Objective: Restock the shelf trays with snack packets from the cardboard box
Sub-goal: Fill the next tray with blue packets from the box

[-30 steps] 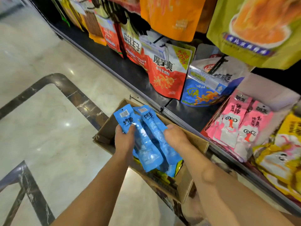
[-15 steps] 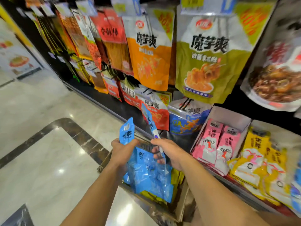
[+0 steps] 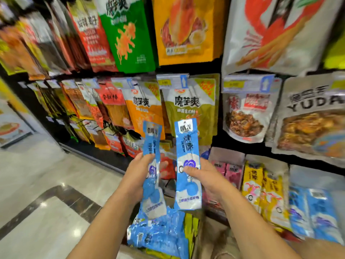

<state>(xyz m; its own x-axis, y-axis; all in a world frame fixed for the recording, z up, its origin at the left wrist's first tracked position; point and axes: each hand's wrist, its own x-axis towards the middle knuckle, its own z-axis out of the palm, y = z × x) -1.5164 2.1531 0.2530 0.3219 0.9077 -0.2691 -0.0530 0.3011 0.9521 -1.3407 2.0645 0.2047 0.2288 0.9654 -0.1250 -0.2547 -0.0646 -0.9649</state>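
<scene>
The restocking looks to be somewhere in its early or middle stretch. The left grip (image 3: 139, 176) has its fingers curled round the middle of one long blue packet (image 3: 151, 143). The right grip (image 3: 207, 179) pinches a second blue packet (image 3: 187, 146), thumb across its face. Both packets stand upright, just beside each other but apart, lifted above the cardboard box (image 3: 217, 238). Neither has reached a shelf tray yet. In the box lies a heap of blue packets (image 3: 158, 236) with yellow ones tucked beside it, so plenty is left to move. On the shelf to the right, the trays hold pink packets (image 3: 230, 172), yellow packets (image 3: 261, 191) and, furthest right, a row of matching blue packets (image 3: 315, 212). I judge that blue tray to be where the two in hand belong, though blur hides how full it is.

Half a second back, the grips were lower and close together over the box. The left one held a packet against the heap and the right one drew a single packet out edge-on. Now they have risen and parted, each with one packet turned face-on to the camera. The view has also tipped upward, so the hanging bags (image 3: 186, 109) fill more of it and the box has slid nearly out at the bottom edge
</scene>
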